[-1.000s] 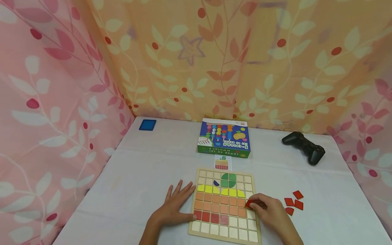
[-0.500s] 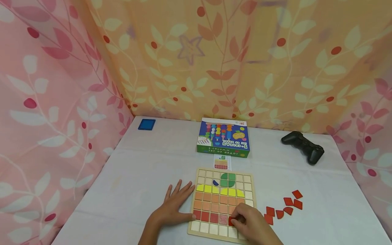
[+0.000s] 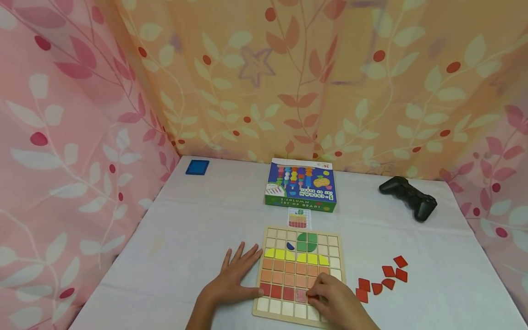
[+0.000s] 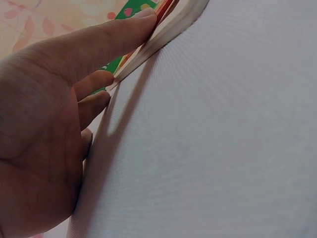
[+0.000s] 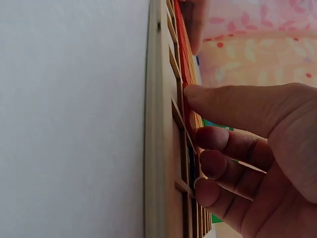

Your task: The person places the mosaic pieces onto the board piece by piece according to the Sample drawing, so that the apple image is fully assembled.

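A wooden grid board (image 3: 284, 318) lies on the white table with colored tiles in its squares: green, yellow, orange, a small blue piece and a row of red. My left hand (image 3: 231, 285) is spread flat at the board's left side, its thumb touching the edge by the first red tile (image 3: 265, 289). My right hand (image 3: 335, 300) is over the red row's right end, where thumb and fingertips pinch a red square tile (image 5: 189, 111) at the square beside the fourth red tile (image 3: 300, 295). Most of the pinched tile is hidden by the fingers in the head view.
Several loose red tiles (image 3: 364, 284) lie right of the board. Behind it are a pattern card (image 3: 299, 218) and a bead-set box (image 3: 301, 188). A black game controller (image 3: 408, 198) sits at the back right, a blue square (image 3: 197, 167) at the back left.
My right hand has moved left and down from the board's right edge to the red row, carrying a red tile. More loose red tiles now show where it was. The left hand stays put.
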Available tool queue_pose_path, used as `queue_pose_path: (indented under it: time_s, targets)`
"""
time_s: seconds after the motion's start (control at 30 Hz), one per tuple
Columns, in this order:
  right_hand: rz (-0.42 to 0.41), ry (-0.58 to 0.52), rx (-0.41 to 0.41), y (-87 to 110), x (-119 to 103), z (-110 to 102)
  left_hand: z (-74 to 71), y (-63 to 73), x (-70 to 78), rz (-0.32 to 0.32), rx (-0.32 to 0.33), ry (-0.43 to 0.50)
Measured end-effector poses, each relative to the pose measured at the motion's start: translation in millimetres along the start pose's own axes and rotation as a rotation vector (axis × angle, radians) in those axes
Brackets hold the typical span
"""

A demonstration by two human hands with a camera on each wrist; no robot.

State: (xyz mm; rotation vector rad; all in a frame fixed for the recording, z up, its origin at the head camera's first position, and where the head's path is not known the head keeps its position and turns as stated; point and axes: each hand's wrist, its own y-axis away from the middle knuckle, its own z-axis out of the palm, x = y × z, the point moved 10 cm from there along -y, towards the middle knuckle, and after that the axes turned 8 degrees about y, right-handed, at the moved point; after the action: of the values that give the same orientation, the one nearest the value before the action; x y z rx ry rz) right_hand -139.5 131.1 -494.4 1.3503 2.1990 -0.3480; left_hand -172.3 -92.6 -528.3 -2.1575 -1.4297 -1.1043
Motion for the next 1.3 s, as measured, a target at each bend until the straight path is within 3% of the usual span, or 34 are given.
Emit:
queue_pose_path:
  time_s: [0.13,0.23,0.33,0.57,0.67,0.77,0.9,1.3]
  targets:
    - [-0.04,-0.045,-0.007,1.9,-4,3,-0.7,0.3,-0.3,-0.003,-0.004,0.006]
    - [-0.019,-0.062,-0.004,4.7,2,1,0.1,0.3,-1.0,-0.013,-0.01,0.008]
    - [0.092,-0.042,0.028,7.1,20,-12,-0.2,0.2,-0.3,-0.017,-0.009,0.007]
    - [0.394,0.217,0.24,30.3,89,-79,-2.4,0.0,1.8,-0.011,0.002,-0.007]
    - [0.525,0.28,0.228,43.5,124,-96,-1.7,0.3,1.6,-0.012,0.005,-0.007]
    - [0.6,0.298,0.173,50.5,150,-100,-1.0,0.7,1.4,-0.012,0.007,-0.003]
    - [0.607,0.28,0.119,51.6,162,-98,-0.2,0.8,0.0,-0.017,0.001,-0.007]
    - [0.608,0.258,0.096,44.2,165,-101,-0.7,0.7,1.0,-0.005,-0.001,-0.004]
